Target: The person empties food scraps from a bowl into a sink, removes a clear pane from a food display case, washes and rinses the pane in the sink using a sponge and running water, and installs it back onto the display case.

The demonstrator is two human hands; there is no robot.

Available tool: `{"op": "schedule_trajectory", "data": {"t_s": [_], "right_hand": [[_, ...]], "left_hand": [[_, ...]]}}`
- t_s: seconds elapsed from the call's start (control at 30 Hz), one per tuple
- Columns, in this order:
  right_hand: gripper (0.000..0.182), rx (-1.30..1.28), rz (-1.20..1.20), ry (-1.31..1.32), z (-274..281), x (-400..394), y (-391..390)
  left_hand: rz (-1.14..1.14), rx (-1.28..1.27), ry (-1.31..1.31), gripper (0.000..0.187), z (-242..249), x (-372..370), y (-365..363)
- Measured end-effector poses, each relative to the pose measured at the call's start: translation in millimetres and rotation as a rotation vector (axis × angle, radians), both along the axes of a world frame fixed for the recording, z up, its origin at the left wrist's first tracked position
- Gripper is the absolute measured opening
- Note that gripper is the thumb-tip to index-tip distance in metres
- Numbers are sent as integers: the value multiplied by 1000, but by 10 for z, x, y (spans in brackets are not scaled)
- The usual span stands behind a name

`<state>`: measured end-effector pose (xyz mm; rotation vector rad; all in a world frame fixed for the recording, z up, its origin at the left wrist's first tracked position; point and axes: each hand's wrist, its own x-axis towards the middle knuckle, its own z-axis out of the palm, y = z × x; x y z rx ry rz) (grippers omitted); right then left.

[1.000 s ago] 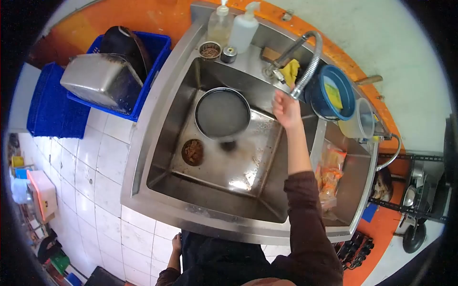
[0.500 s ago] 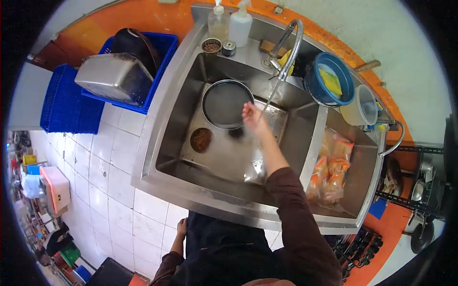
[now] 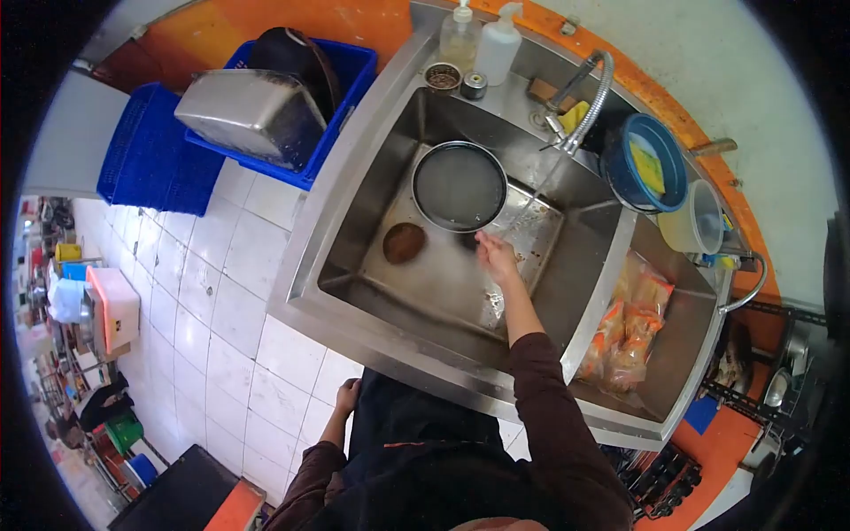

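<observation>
A round dark pan with cloudy water in it sits in the large steel sink basin. My right hand is over the basin, just below the pan's near right rim, its fingers stretched out and nothing in them. A thin stream of water falls to the right of the pan from the spring-hose faucet. The brown round drain lies left of my hand. My left hand hangs at my side beside the dark apron; its fingers are mostly hidden.
Plastic bags of orange food lie in the right basin. A blue bucket with a yellow sponge stands behind, beside a clear tub. Two pump bottles stand at the back. Left, a blue crate holds a metal container.
My right hand has drawn back toward me from the pan's right edge. The whole view has shifted, so the sink appears farther right. My left hand still hangs at my side.
</observation>
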<state>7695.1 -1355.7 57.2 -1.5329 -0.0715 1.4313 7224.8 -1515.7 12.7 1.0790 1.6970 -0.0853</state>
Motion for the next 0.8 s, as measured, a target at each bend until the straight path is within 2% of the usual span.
{"op": "schedule_trajectory", "data": {"t_s": [0.03, 0.07, 0.1, 0.17, 0.2, 0.23, 0.3, 0.37, 0.4, 0.47, 0.5, 0.57, 0.6, 0.63, 0.7, 0.73, 0.77, 0.8], "right_hand": [[32, -192, 205, -193, 3, -18, 23], [43, -273, 329, -389, 161, -79, 65], [43, -275, 335, -385, -20, -99, 52], [50, -165, 448, -790, -646, -208, 39], [58, -164, 285, -706, -1263, -308, 8], [58, -165, 290, -701, -1223, -360, 24], [54, -114, 820, -607, -1204, -491, 13], [45, -206, 1009, -844, -1575, -801, 56], [45, -206, 1001, -849, -1426, -920, 135], [36, -286, 823, -695, -927, -1059, 373], [36, -283, 819, -700, -1132, -1041, 445], [34, -251, 1059, -1042, -1816, -1042, 434], [34, -257, 1061, -1031, -1666, -1018, 425], [35, -236, 1092, -897, -1498, -945, 400], [38, -228, 1388, -918, -1155, -700, 393], [38, 25, 1046, -1232, -1769, -514, 15], [38, -204, 1010, -1129, -1284, -403, -67], [30, -331, 938, -1090, -1125, -334, -183]], "left_hand": [[19, -13, -13, 33, 16, -4, 10], [25, -15, -9, 33, -34, -51, -13], [-6, 9, -10, 33, -111, -98, -41], [-34, 32, -6, 34, -130, -161, -48], [-61, 31, 8, 35, -31, -134, -29], [-89, 29, 21, 35, 22, -131, -11], [-77, -9, 28, 35, -8, -259, -44], [-87, -44, 55, 34, -47, -368, -43], [-103, -22, 41, 35, 19, -395, -6], [-128, -7, 60, 35, 92, -528, 7], [-150, -1, 86, 36, 129, -566, 56], [-94, -31, 79, 36, 260, -603, 163], [-35, -66, 77, 36, 202, -766, 85], [42, -46, 27, 36, 49, -915, 35], [-10, -46, 56, 36, 81, -999, 141], [-27, -35, 43, 37, 65, -1042, 183], [-59, -62, 80, 37, 106, -1009, 273], [-78, -50, 67, 37, 86, -1004, 341]]}}
